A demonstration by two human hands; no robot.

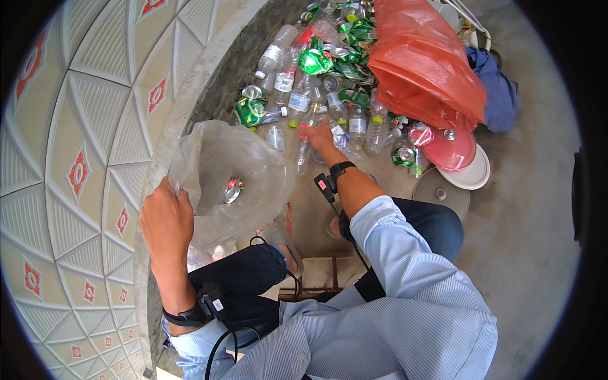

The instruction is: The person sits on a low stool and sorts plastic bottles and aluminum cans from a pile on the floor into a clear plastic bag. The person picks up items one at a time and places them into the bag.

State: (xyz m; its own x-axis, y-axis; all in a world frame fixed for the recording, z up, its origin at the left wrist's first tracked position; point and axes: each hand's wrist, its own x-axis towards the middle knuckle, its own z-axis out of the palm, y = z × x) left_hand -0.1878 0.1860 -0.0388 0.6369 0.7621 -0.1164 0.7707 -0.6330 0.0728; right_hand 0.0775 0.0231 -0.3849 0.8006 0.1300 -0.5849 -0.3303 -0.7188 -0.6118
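Observation:
My left hand is closed on the rim of a clear plastic bag, holding its mouth wide. Inside the bag a crushed red and green can shows. My right hand reaches forward to the near edge of a pile, its fingers around a clear plastic bottle; the fingertips are partly hidden. Around it lie more empty bottles, such as one with a white label, and crushed green cans. Another green can rests at the pile's left.
A big red plastic bag stands at the pile's right, beside blue cloth. Near it lie a red lid, a white lid and a glass lid. A tiled wall runs along the left. Cables hang from both my wrist straps.

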